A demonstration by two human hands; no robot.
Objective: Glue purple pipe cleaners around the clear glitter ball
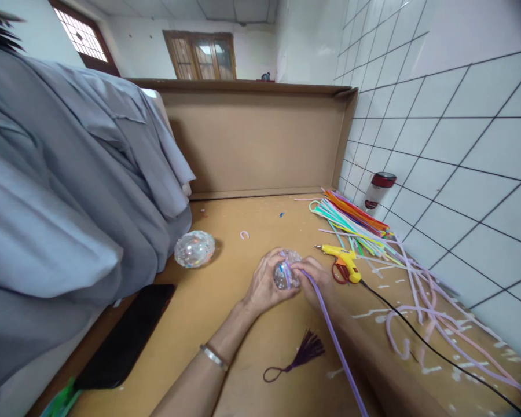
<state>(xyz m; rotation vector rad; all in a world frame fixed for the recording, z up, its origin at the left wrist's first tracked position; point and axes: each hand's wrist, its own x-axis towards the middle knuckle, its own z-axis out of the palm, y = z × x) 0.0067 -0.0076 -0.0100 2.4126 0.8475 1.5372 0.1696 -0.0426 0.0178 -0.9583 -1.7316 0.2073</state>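
Observation:
My left hand is wrapped around a clear faceted plastic ball above the table. Purple strips cross the ball's surface. My right hand pinches a long purple pipe cleaner against the ball's right side; its free length trails down toward me. Just right of that hand lies a yellow glue gun, nozzle pointing left. Below both hands rests a dark purple tassel with a loop. A second clear faceted piece sits to the left, apart from my hands.
A bundle of coloured pipe cleaners lies at the back right, near a red-lidded jar. Loose lilac pipe cleaners and the glue gun's black cable cross the right side. A black phone-like slab and grey cloth occupy the left.

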